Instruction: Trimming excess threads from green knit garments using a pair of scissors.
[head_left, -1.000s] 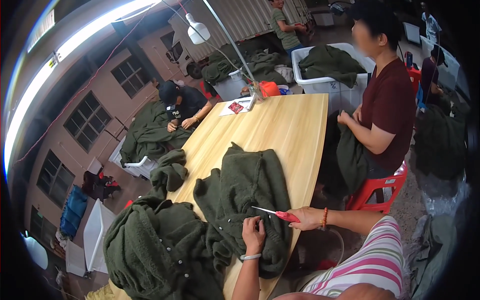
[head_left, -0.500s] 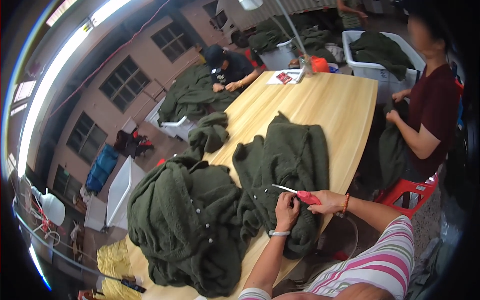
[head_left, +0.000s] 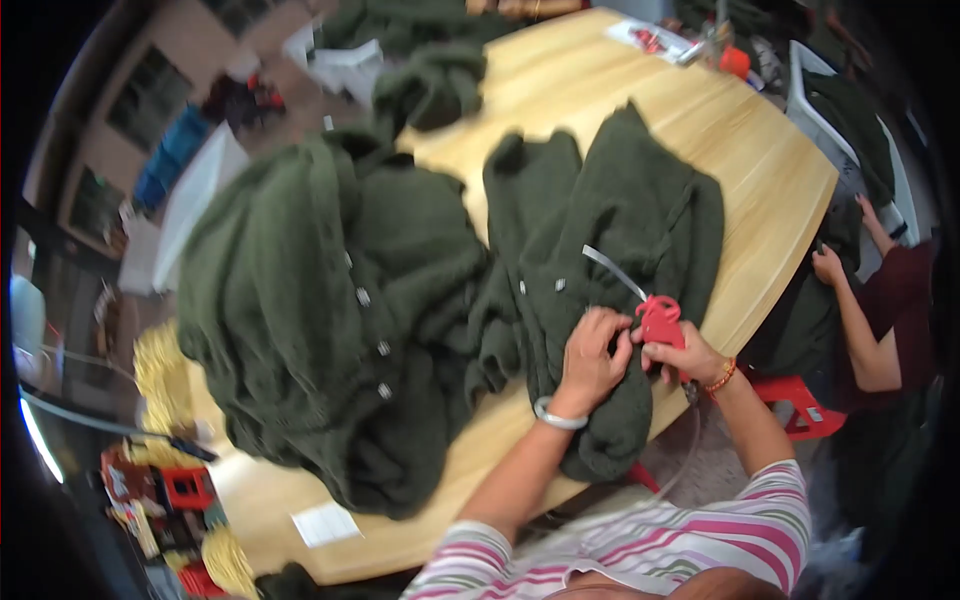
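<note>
A dark green fleece garment (head_left: 650, 190) with small shiny snaps lies on the table in front of me. My left hand (head_left: 592, 360), a pale bangle on its wrist, rests on the garment's near part with its fingers bent and pinched on the cloth. Close beside it, my right hand (head_left: 692, 355) grips a red air blow gun (head_left: 660, 318) by the body. Its thin metal nozzle slants up and left over the fleece, and a hose runs down from the handle. What lies under my left fingertips is hidden.
A large heap of green fleece garments (head_left: 270, 290) with snaps covers the left of the light wood table (head_left: 760, 190). A white paper (head_left: 326, 524) lies at the near edge. Right of the table, a person (head_left: 880, 310) holds dark cloth, near a red stool (head_left: 795, 405) and a white bin (head_left: 820, 125).
My view has tipped downward and closer to the table. The blow gun has turned so its nozzle points more upward. Both hands remain close together at the garment.
</note>
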